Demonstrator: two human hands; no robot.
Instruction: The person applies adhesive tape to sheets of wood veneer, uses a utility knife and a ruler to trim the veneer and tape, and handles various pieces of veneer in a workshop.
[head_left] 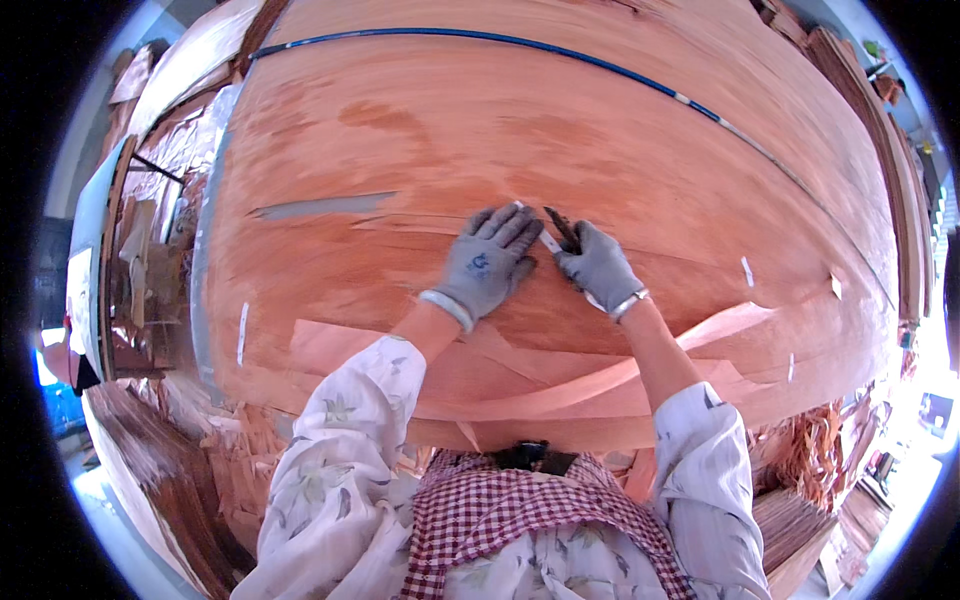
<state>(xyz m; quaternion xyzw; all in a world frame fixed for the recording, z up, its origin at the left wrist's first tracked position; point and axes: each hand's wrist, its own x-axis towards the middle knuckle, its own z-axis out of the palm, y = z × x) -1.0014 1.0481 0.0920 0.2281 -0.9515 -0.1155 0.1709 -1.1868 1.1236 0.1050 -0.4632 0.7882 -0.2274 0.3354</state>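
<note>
My left hand (482, 262), in a grey glove, lies flat on a large reddish-brown wood veneer sheet (620, 160), its fingers stretched out away from me. Close to its right, my gloved right hand (600, 265) is closed around a dark, narrow tool (562, 228) whose far end sticks out past the fingers; its exact kind is hard to make out. Between the two hands, a short white tape strip (549, 241) shows by the right fingertips. A thin crack runs across the veneer on both sides of the hands.
A blue rod (520, 40) curves across the far side of the sheet. At left there is a long grey gap (325, 206) in the veneer. Loose veneer strips (540, 395) lie along the near edge. White tape pieces (242, 335) dot the sheet. Stacked veneer (160, 470) stands at lower left.
</note>
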